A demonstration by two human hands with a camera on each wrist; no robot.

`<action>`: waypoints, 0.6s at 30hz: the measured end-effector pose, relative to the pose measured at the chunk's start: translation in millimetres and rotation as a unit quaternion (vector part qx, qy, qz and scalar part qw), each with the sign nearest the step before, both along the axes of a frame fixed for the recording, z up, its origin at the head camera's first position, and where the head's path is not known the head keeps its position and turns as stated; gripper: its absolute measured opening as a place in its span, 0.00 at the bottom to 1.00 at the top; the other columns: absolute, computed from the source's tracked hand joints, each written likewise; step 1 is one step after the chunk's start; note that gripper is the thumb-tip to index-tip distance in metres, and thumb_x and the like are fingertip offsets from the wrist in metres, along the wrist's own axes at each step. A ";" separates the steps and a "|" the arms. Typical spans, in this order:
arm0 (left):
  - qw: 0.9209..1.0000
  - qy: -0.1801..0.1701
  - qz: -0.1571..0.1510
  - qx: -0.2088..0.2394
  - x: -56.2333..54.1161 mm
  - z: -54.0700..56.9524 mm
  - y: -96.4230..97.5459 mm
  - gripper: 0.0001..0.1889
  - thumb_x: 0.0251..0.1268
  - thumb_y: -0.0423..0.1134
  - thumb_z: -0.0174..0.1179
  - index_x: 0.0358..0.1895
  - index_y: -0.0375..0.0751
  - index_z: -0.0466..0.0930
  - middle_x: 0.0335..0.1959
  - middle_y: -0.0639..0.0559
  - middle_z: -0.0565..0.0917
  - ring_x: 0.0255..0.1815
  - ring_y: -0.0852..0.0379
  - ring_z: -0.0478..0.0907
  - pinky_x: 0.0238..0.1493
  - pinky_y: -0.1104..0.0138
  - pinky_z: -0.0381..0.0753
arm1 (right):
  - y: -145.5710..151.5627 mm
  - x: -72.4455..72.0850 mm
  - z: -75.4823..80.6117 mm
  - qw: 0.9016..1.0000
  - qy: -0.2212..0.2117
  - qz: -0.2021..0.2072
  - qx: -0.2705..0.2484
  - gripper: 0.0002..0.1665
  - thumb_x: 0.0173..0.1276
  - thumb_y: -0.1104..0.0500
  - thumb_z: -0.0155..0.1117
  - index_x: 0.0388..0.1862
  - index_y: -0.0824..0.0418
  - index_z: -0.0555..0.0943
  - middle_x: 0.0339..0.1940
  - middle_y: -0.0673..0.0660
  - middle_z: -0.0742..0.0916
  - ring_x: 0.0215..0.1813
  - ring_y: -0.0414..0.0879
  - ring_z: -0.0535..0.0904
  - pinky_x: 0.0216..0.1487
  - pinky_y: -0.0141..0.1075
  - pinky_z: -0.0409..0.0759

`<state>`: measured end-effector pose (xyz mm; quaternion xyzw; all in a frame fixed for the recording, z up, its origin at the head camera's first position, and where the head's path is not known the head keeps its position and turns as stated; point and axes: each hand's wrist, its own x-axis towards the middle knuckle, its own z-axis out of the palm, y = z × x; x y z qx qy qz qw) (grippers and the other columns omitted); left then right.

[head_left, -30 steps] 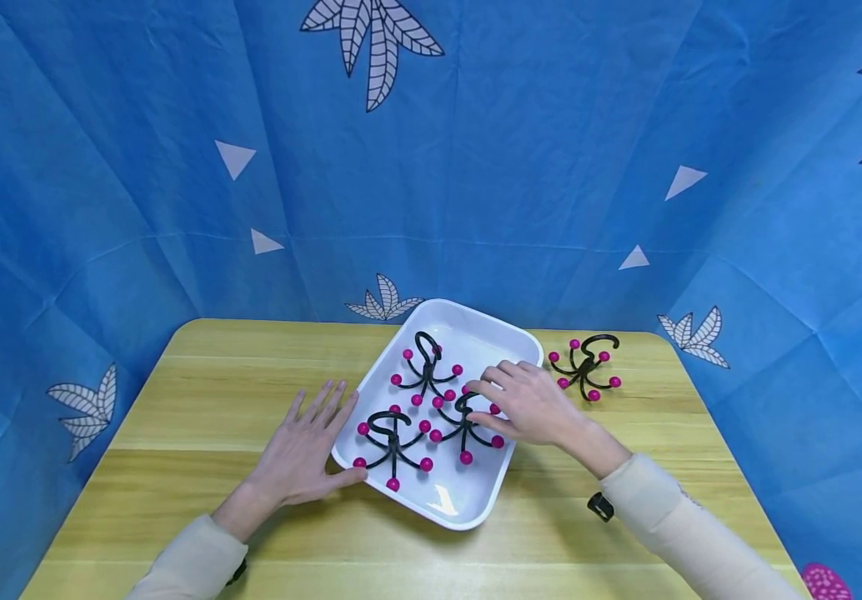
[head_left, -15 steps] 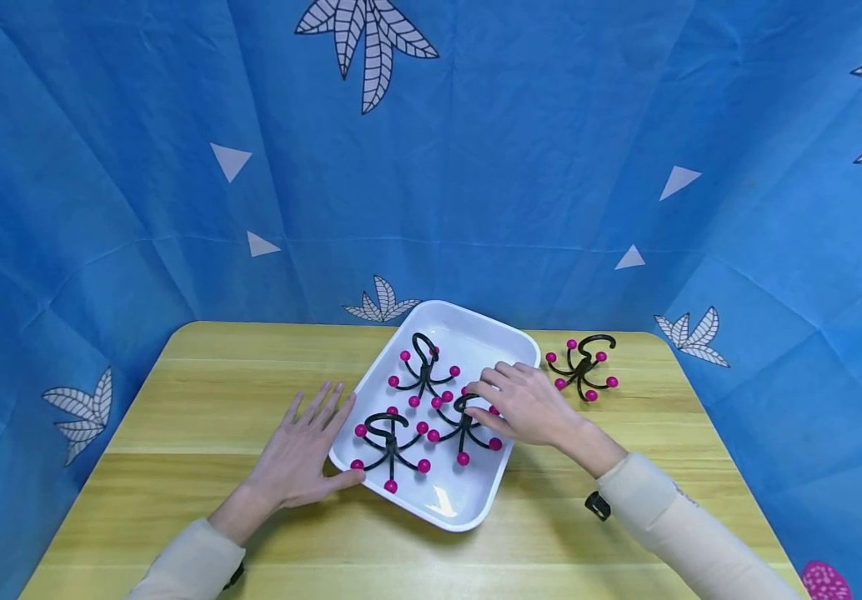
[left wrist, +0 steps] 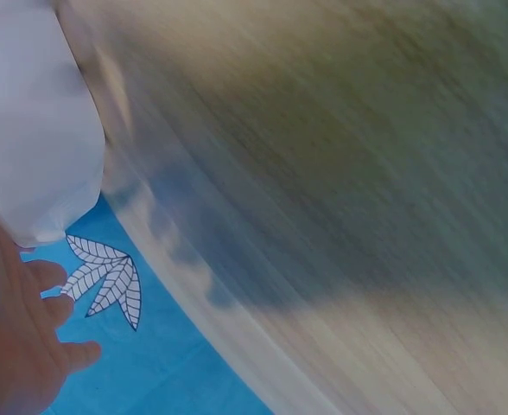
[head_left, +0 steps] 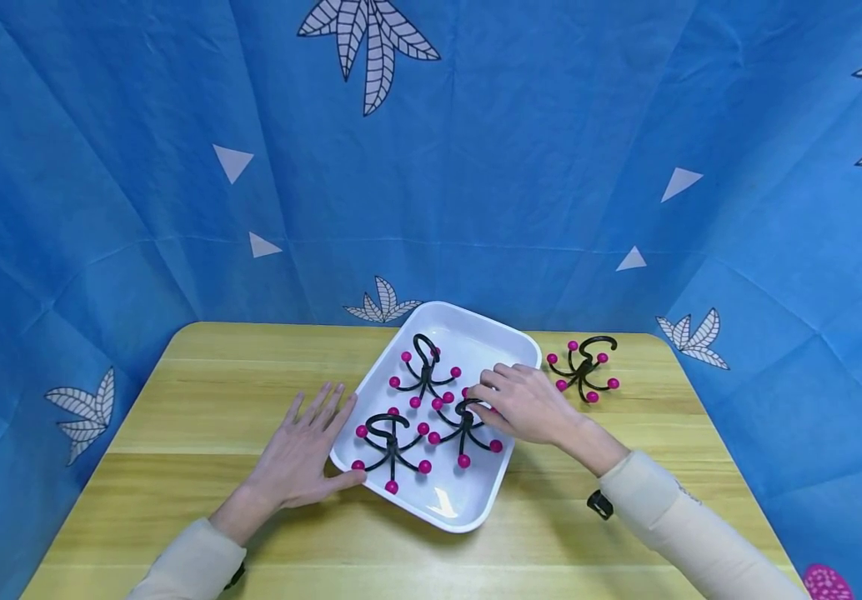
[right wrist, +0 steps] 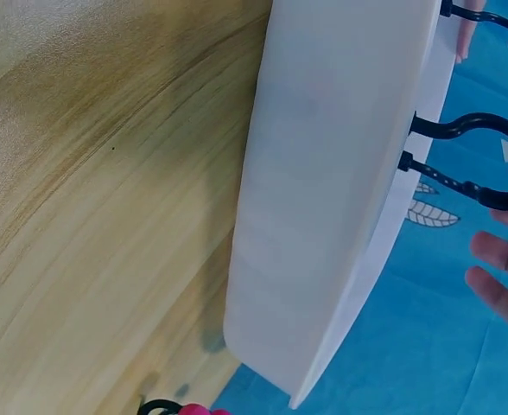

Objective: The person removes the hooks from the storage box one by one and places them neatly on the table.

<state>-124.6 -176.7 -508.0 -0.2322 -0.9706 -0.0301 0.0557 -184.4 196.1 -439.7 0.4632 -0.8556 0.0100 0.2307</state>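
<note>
A white tray (head_left: 468, 333) stands at an angle on the wooden table. It holds three black multi-arm hook hangers with pink ball tips: one at the back (head_left: 426, 375), one at front left (head_left: 392, 446), one at right (head_left: 467, 423). My right hand (head_left: 524, 404) reaches over the tray's right rim and pinches the curved top of the right hanger. In the right wrist view, fingers (right wrist: 500, 290) are at that black hook (right wrist: 503, 199). My left hand (head_left: 303, 454) lies with straight, spread fingers beside the tray's left edge, thumb at the rim; the left wrist view shows it beyond the tray's wall (left wrist: 34, 112).
Another hook hanger (head_left: 584, 367) of the same kind lies on the table (head_left: 641, 450) right of the tray. A blue curtain (head_left: 566, 125) with leaf prints hangs behind and at both sides. The tray's back corner comes close to the table's far edge.
Both hands and the tray stay in place. The top of the right hanger has shifted slightly at my right fingers. The head view has moved a little.
</note>
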 end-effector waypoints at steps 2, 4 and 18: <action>1.000 -0.001 0.000 0.001 0.1 0.0 0.0 0.60 0.58 0.81 0.56 0.86 0.44 0.53 0.86 0.38 0.59 0.88 0.37 0.53 0.86 0.37 0.54 | 0.3 0.4 0.5 1.000 -0.005 0.004 -0.001 0.07 0.69 0.49 0.74 0.42 0.47 0.86 0.33 0.45 0.87 0.32 0.41 0.82 0.30 0.31 0.82; 1.000 -0.001 0.001 0.002 0.2 0.4 0.2 0.60 0.58 0.81 0.56 0.86 0.44 0.54 0.86 0.38 0.59 0.89 0.37 0.53 0.86 0.37 0.53 | 0.4 0.9 1.2 1.000 -0.010 0.008 -0.002 0.07 0.69 0.50 0.74 0.42 0.47 0.86 0.33 0.45 0.87 0.32 0.40 0.82 0.30 0.31 0.81; 1.000 -0.001 0.001 0.004 0.4 1.3 0.5 0.60 0.58 0.81 0.55 0.86 0.44 0.54 0.86 0.39 0.60 0.89 0.38 0.53 0.87 0.37 0.53 | 2.8 9.7 10.8 1.000 -0.003 0.021 0.002 0.08 0.67 0.50 0.77 0.42 0.46 0.86 0.34 0.45 0.86 0.32 0.40 0.80 0.30 0.29 0.79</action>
